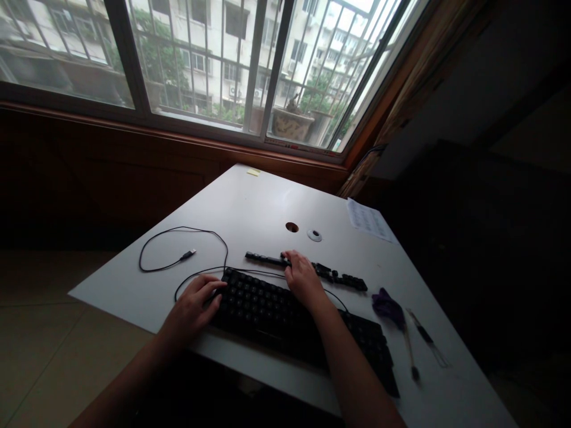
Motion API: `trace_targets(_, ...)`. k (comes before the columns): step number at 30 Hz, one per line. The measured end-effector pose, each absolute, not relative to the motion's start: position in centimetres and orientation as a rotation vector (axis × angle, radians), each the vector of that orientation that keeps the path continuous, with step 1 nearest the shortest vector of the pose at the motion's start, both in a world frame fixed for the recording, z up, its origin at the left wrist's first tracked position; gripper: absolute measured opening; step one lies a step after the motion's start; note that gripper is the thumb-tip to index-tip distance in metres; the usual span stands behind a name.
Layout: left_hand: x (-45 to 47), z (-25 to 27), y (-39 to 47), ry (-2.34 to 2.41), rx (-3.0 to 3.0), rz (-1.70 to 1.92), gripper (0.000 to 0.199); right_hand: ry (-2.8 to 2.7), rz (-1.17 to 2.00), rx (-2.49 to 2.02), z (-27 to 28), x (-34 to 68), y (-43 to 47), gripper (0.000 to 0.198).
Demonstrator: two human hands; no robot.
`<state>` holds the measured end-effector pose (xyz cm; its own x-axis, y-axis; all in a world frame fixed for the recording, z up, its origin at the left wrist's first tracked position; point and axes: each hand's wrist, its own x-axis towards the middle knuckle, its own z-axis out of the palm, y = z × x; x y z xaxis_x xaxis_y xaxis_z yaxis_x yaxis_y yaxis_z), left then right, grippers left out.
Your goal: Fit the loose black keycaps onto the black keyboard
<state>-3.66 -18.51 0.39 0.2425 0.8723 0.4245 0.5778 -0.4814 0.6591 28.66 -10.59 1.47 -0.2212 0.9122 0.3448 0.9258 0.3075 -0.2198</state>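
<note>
A black keyboard (259,303) lies along the front edge of the white table. My left hand (196,303) grips its left end, thumb and fingers closed at the corner. Behind the keyboard, loose black keycaps (352,282) lie in a long row. My right hand (301,273) reaches over the keyboard to the middle of this row, fingers pinched at a small dark keycap (282,255). My right forearm covers part of the keyboard's right half. From the keyboard a black cable (182,227) loops left over the table, ending in a USB plug (189,254).
Right of the keyboard lie a purple cloth (388,308), a brush (414,371) and a wire keycap puller (426,336). Farther back are a cable hole (292,227), its round cover (314,235) and a printed sheet (368,220). A barred window stands beyond the table.
</note>
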Motion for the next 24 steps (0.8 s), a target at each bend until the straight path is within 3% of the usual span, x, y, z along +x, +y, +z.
trace_targets(7, -3.6, 0.5, -18.6, 1.328, 2.147, 1.103, 0.024, -2.182, -0.078, -1.610, 2.0, 28.9, -8.8, 0.047)
trace_targets(24, -3.4, 0.8, -18.6, 1.334, 2.160, 1.128, 0.024, -2.241, -0.030, -1.606, 3.1, 28.9, -4.2, 0.023)
